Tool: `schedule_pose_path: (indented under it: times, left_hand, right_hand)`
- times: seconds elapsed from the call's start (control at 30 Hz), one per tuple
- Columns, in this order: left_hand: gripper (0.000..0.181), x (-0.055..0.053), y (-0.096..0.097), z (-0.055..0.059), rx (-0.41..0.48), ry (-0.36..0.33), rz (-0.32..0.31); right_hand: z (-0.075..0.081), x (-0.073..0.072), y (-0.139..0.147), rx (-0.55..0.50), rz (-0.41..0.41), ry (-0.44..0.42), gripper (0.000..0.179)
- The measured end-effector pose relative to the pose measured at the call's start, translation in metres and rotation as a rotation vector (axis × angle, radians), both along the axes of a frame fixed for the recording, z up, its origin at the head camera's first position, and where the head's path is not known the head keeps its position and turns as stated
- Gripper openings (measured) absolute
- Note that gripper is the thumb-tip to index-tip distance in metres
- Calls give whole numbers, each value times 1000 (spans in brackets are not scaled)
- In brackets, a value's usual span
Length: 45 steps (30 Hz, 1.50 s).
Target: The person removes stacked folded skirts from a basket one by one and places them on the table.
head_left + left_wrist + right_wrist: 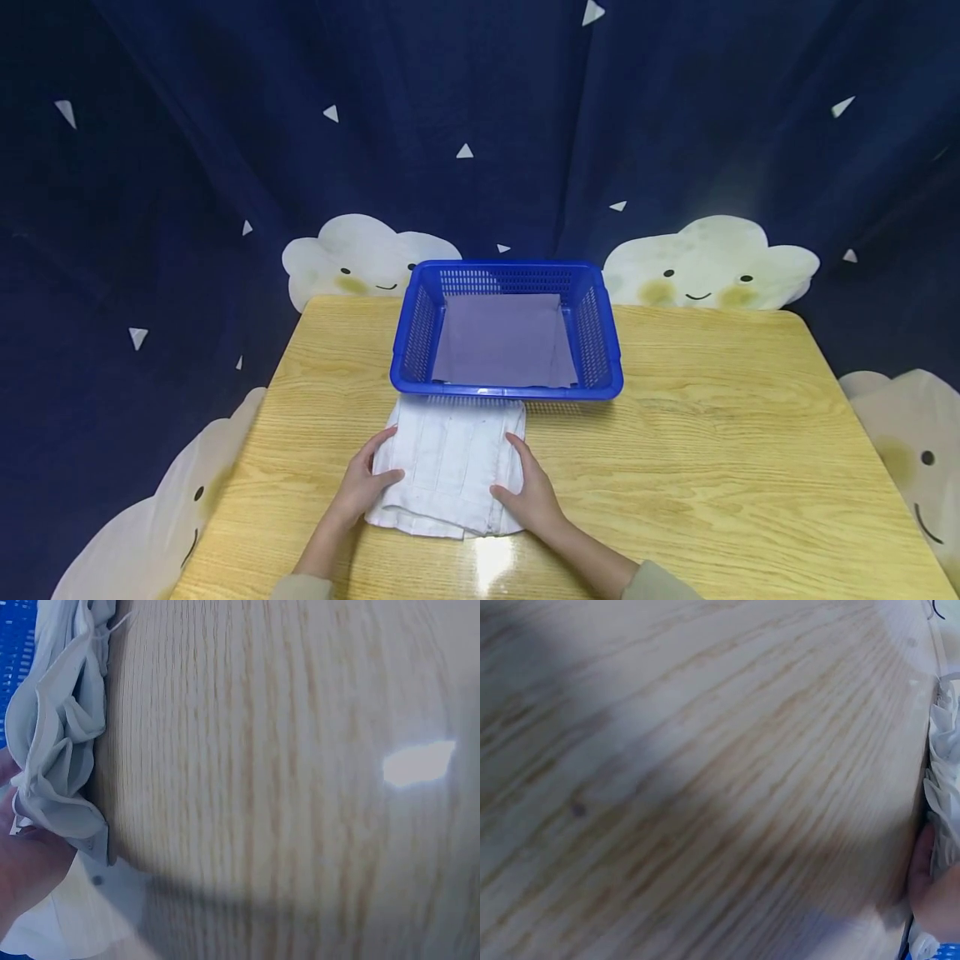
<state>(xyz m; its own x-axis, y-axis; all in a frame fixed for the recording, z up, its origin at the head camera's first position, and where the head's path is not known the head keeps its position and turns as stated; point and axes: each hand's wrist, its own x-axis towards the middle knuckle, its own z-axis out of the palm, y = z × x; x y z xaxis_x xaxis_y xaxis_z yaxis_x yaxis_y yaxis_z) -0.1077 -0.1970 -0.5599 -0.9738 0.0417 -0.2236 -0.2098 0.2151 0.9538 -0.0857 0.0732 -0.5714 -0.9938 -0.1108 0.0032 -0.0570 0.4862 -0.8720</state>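
Note:
A folded white cloth [446, 467], several layers thick, lies at the table's front, just before the blue basket. My left hand [365, 486] grips its left side, thumb on top and the other fingers partly hidden along the edge. From the right side, my right hand [531, 493] holds it in the same way. The left wrist view shows loose, wavy layers of the cloth [64, 742] with the left hand [34, 874] around one end. At the right wrist view's edge, the right hand [936, 900] is against the stacked folds.
The blue plastic basket [506, 391] with mesh walls stands at the back middle, close behind the cloth. A flat greyish-purple piece [502, 337] lies in it. Bare wooden tabletop [720, 450] stretches to the right. A dark blue curtain [517, 100] with cloud figures hangs behind.

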Motion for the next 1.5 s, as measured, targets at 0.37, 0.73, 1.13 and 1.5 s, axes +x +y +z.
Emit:
schedule_pose_path:
  times: [0.37, 0.73, 1.13, 1.5]
  left_hand:
    - [65, 0, -3, 2, -9, -14, -29]
    - [65, 2, -1, 5, -11, -13, -11]
    - [57, 4, 0, 10, -153, 49, 18]
    - [41, 5, 1, 5, -229, 228, 158]
  right_hand:
    - [5, -2, 2, 73, 38, -7, 79]
    - [3, -2, 11, 59, 61, -20, 77]
    - [10, 2, 22, 61, 43, -13, 65]
    - [16, 2, 33, 85, 41, 158, 51]
